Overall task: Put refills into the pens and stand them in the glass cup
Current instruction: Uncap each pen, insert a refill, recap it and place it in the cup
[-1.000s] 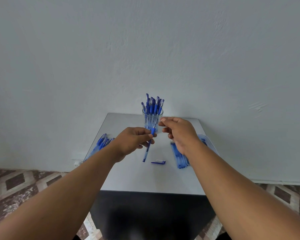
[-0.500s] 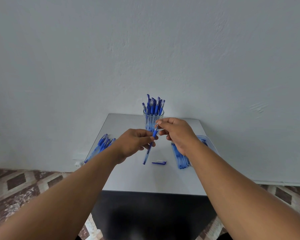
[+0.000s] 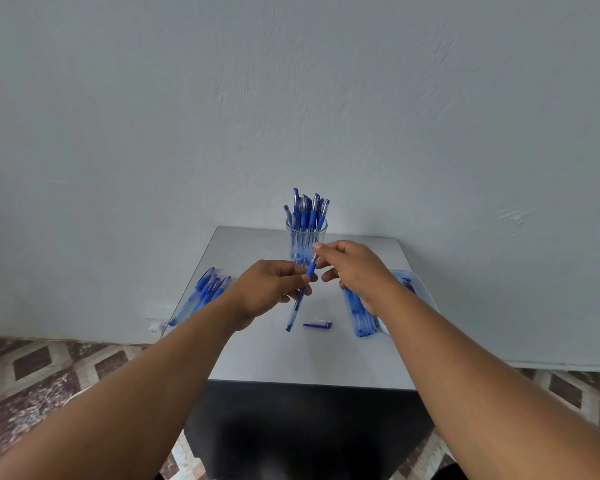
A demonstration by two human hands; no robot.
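- Holding the pen (image 3: 300,292) above the worktop (image 3: 257,355), the left hand (image 3: 269,291) had its fingers curled round the barrel just below the blue grip, the pen tilted with its lower end toward the person.
- The right hand (image 3: 352,268) met the upper end of the same pen, thumb and forefinger pinched together at the tip; what exactly lay between them (a refill or the nib piece) could not be told.
- The glass cup (image 3: 305,237) stood upright near the far edge of the worktop, just behind both hands, with a bundle of capped blue pens standing in it.
- A loose pen cap (image 3: 317,324) lay flat on the worktop, just beside the lower end of the held pen and apart from it.
- A group of blue pens (image 3: 201,294) lay on the left side of the worktop, partly hidden by the left forearm.
- A second row of clear-and-blue items (image 3: 359,315) lay on the right side, partly under the right wrist; whether these were pens or refills could not be told.
- A clear tray (image 3: 418,289) sat at the right edge of the worktop, its contents mostly hidden.
- The worktop stood against a pale wall (image 3: 291,98), over a patterned tile floor (image 3: 49,368).
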